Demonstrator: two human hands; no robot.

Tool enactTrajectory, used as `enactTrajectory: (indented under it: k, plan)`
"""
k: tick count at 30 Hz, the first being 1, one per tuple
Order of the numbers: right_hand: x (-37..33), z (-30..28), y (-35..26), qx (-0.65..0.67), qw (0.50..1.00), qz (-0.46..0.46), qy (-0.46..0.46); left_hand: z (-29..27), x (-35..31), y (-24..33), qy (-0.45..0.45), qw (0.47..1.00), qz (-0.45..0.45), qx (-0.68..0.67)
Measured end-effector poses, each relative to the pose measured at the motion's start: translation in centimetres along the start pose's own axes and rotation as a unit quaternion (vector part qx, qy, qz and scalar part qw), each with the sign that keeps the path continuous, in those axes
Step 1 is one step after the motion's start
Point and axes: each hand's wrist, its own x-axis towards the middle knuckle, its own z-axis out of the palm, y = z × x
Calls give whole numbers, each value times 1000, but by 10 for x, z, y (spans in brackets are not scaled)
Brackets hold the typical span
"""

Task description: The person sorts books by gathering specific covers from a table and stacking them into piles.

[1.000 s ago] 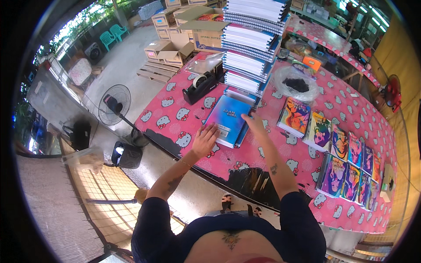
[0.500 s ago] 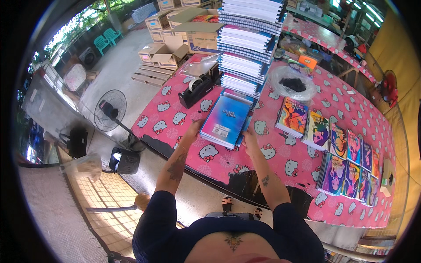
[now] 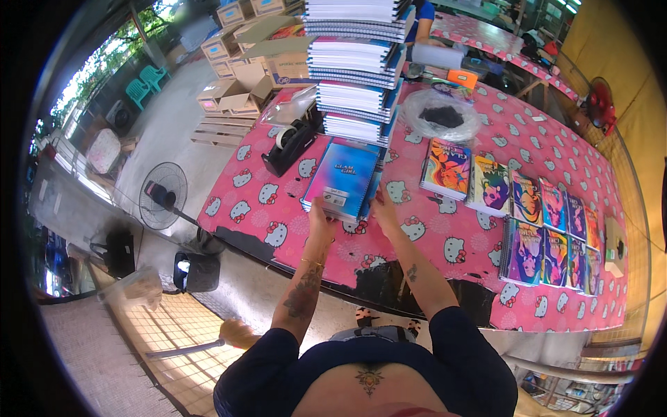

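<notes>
A short stack of blue-and-pink spiral notebooks (image 3: 347,170) lies on the pink patterned table, its coil along the right side. My left hand (image 3: 322,217) grips the near edge by the left corner, thumb on the cover and fingers partly hidden. At the near right corner, my right hand (image 3: 382,210) is closed against the coil side; its fingertips are partly hidden. Just beyond rises a tall pile of spiral notebooks (image 3: 354,94), layered with coils facing alternate ways. Left of the stack sits a black tape dispenser (image 3: 288,147).
To the right lie rows of colourful notebooks (image 3: 526,251) and a roll of clear plastic (image 3: 441,118). Cardboard boxes (image 3: 240,97) stand on a pallet at far left. A fan (image 3: 163,197) is by the left table edge. Behind the pile, another person's blue sleeve (image 3: 425,10) shows.
My left hand has shifted from the stack's left side to its near edge. My right hand stays at the coil side. Another person has come into view behind the tall pile.
</notes>
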Motion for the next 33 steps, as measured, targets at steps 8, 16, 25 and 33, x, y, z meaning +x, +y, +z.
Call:
enactTrajectory:
  k: [8, 16, 25, 33]
  plan:
    - [10, -7, 15, 18, 1000, -13, -10, 1, 32, -5, -58, 998, 4, -14]
    - [-116, -132, -42, -1, 996, -88, -18, -19, -6, -16, 25, 953, 205, 220]
    - [-247, -601, -49, -456, 757, -105, 457, 264, -253, -357, -462, 643, 391, 470]
    - [-327, -882, -10, -522, 659, 121, 528, 386, -345, -616, -582, 294, 496, 573]
